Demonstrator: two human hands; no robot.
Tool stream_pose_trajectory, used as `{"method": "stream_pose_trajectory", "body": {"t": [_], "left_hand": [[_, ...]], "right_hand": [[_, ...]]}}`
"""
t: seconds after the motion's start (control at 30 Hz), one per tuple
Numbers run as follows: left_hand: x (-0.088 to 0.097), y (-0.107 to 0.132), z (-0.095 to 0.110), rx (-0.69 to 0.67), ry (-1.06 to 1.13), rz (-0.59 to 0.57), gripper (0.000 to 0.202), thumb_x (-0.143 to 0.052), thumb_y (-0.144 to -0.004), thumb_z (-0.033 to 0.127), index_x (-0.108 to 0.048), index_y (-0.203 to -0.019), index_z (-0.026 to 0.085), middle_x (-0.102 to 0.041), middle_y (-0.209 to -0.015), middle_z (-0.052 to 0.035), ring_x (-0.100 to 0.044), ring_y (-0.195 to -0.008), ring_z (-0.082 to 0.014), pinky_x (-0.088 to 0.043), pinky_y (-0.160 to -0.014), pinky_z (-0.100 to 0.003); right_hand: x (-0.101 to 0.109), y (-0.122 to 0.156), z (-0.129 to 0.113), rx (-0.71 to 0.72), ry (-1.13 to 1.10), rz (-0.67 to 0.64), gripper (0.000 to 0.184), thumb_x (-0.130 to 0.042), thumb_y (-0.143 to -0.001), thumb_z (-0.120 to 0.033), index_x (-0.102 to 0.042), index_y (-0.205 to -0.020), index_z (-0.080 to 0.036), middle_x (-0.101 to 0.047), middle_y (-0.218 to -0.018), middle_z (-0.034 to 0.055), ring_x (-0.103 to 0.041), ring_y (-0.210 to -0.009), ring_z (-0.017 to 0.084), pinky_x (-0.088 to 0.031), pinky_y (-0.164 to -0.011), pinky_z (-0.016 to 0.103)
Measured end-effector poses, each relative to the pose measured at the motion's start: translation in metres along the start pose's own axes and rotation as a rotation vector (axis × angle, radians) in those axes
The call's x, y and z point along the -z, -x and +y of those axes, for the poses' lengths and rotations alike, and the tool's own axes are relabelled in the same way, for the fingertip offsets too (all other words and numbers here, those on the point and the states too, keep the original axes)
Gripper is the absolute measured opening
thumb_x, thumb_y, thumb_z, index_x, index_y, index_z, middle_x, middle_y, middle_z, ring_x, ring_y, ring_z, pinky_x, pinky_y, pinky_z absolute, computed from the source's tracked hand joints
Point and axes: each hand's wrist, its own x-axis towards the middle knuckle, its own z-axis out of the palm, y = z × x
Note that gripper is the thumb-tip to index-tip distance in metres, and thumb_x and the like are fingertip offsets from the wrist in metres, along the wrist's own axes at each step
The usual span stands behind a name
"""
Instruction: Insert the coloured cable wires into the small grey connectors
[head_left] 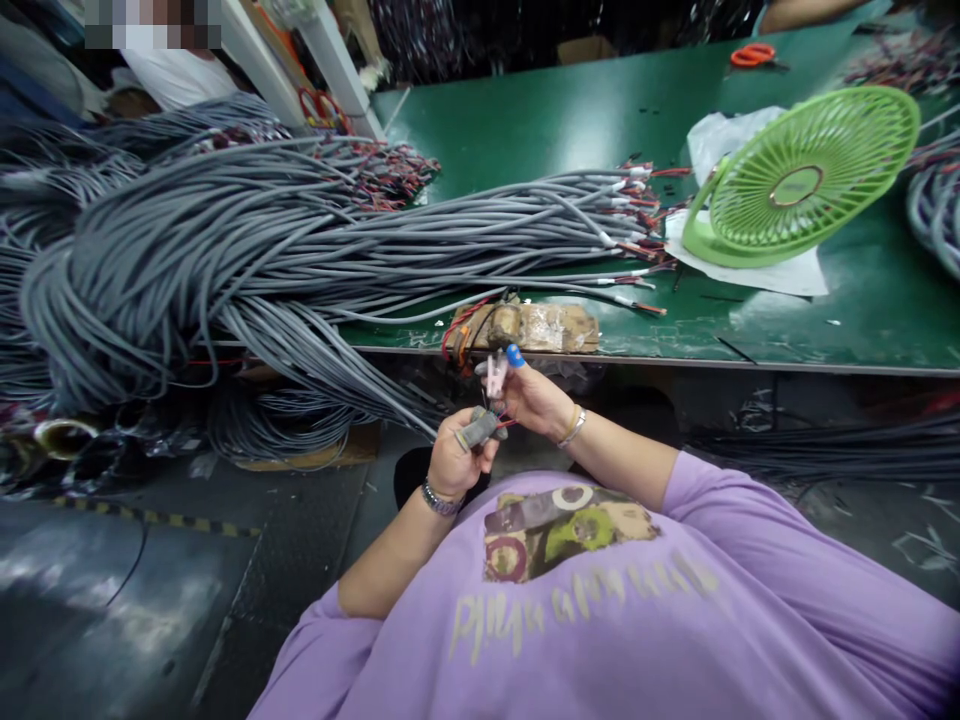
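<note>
In front of my chest, just off the bench edge, my left hand (454, 455) is closed at the end of a grey cable. A dark grey stubby piece (480, 428) shows at its thumb; I cannot tell whether this is a wrapping or a part. Thin red wire (508, 423) sticks out between the hands. My right hand (538, 402), with a blue cover (514, 355) on one fingertip, has its fingers pinched together close by. A small pale pink piece (496, 375) shows at those fingers, too blurred to name. The hands nearly touch.
A thick bundle of grey cables (420, 235) with stripped coloured ends lies across the green bench (637, 90). By its edge sits a worn wooden block (559, 328). A green fan (799, 185) and orange scissors (753, 56) are farther right. A co-worker (176, 75) is at upper left.
</note>
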Motion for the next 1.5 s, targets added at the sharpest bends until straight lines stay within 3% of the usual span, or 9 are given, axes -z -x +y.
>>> {"method": "stream_pose_trajectory", "body": {"t": [0.17, 0.4, 0.6, 0.77, 1.07, 1.33, 1.5], "left_hand": [[-0.001, 0.012, 0.003, -0.007, -0.042, 0.009, 0.036, -0.075, -0.068, 0.047, -0.063, -0.065, 0.014, -0.054, -0.04, 0.0023, -0.04, -0.027, -0.0059, -0.026, -0.028, -0.016], [-0.011, 0.014, 0.006, -0.079, 0.013, 0.089, 0.031, -0.072, -0.072, 0.044, -0.063, -0.067, 0.014, -0.055, -0.044, 0.003, -0.043, -0.03, -0.0055, -0.03, -0.03, -0.016], [-0.02, 0.011, 0.005, -0.044, 0.031, 0.092, 0.032, -0.071, -0.072, 0.045, -0.064, -0.069, 0.014, -0.054, -0.045, 0.0029, -0.043, -0.031, -0.0056, -0.03, -0.03, -0.016], [-0.02, 0.008, 0.001, -0.046, 0.054, 0.108, 0.031, -0.069, -0.076, 0.044, -0.063, -0.069, 0.015, -0.055, -0.046, 0.0028, -0.043, -0.031, -0.0052, -0.028, -0.03, -0.015], [-0.017, 0.007, -0.006, -0.024, 0.044, 0.129, 0.03, -0.068, -0.075, 0.043, -0.063, -0.069, 0.014, -0.055, -0.046, 0.0026, -0.044, -0.032, -0.0057, -0.029, -0.031, -0.016], [-0.017, 0.017, -0.003, -0.031, 0.011, 0.144, 0.033, -0.07, -0.073, 0.046, -0.061, -0.068, 0.015, -0.056, -0.046, 0.0023, -0.045, -0.032, -0.0063, -0.031, -0.03, -0.016], [-0.018, 0.022, 0.002, -0.064, 0.015, 0.17, 0.033, -0.071, -0.071, 0.046, -0.061, -0.068, 0.015, -0.056, -0.046, 0.0021, -0.045, -0.032, -0.0062, -0.031, -0.031, -0.016]], "right_hand": [[0.001, 0.005, -0.003, -0.079, 0.024, -0.064, 0.049, -0.055, -0.085, -0.063, -0.066, -0.085, -0.015, -0.065, -0.073, 0.003, -0.053, -0.057, 0.009, -0.042, -0.051, 0.02], [0.003, 0.009, -0.005, 0.038, 0.103, -0.048, 0.02, -0.061, -0.087, -0.032, -0.068, -0.084, -0.013, -0.061, -0.068, 0.0004, -0.05, -0.056, 0.008, -0.04, -0.051, 0.018], [0.008, 0.001, -0.001, 0.028, 0.095, -0.023, 0.039, -0.054, -0.091, -0.051, -0.067, -0.084, -0.015, -0.063, -0.072, 0.0027, -0.05, -0.057, 0.009, -0.041, -0.052, 0.021], [0.001, -0.003, 0.001, -0.021, 0.025, 0.01, 0.045, -0.053, -0.089, -0.057, -0.062, -0.076, -0.015, -0.066, -0.073, 0.0035, -0.048, -0.053, 0.009, -0.04, -0.048, 0.021], [-0.004, -0.009, 0.003, 0.01, -0.063, 0.057, 0.043, -0.062, -0.084, -0.056, -0.064, -0.076, -0.014, -0.061, -0.062, 0.0009, -0.049, -0.051, 0.008, -0.04, -0.049, 0.019], [-0.002, 0.001, 0.001, -0.076, -0.048, -0.013, 0.052, -0.051, -0.086, -0.065, -0.066, -0.084, -0.015, -0.065, -0.072, 0.0033, -0.052, -0.057, 0.01, -0.042, -0.052, 0.021], [0.001, 0.007, -0.002, -0.052, 0.007, -0.049, 0.037, -0.054, -0.091, -0.05, -0.068, -0.091, -0.016, -0.065, -0.074, 0.0022, -0.052, -0.058, 0.009, -0.041, -0.053, 0.02]]}}
